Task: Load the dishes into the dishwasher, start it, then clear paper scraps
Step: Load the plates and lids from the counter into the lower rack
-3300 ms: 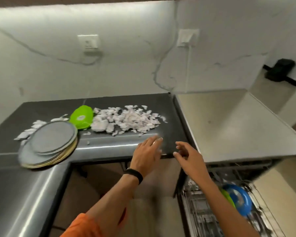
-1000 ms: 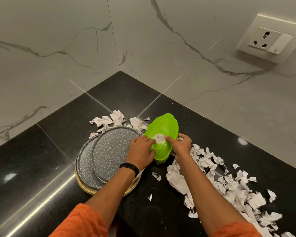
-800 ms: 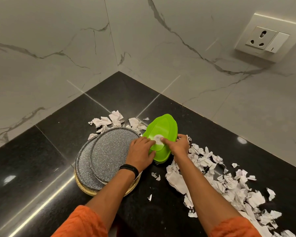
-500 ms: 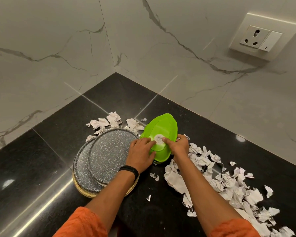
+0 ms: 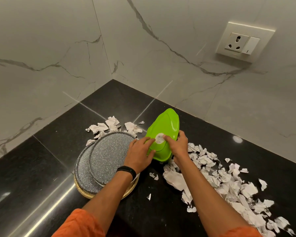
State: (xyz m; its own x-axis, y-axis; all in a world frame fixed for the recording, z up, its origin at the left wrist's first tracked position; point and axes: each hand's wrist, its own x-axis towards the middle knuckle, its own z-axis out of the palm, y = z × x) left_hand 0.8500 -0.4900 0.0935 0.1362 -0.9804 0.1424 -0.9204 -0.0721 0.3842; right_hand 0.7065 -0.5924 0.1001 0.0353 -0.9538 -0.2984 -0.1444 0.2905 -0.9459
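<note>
Both your forearms reach forward over the black tabletop (image 5: 41, 168) and converge on the green dish (image 5: 166, 125), which sits overturned near the corner of the marble walls. Your left hand (image 5: 140, 153), with a black band (image 5: 126, 170) at the wrist, lays its fingers across the dish's left flank up to the round white sticker, thumb pressed on the near side. Your right hand (image 5: 178, 144) clasps the right rim, thumb on the base beside the sticker and fingers wrapped under the edge. The dish is leaf-shaped; its long axis runs away from you, pointed tip aimed at the back wall and broad end nearest your wrists. The grey plates (image 5: 108, 156) are stacked just left of it, under your left wrist. The paper scraps (image 5: 212, 173) spread to its right, with more behind the plates.
</note>
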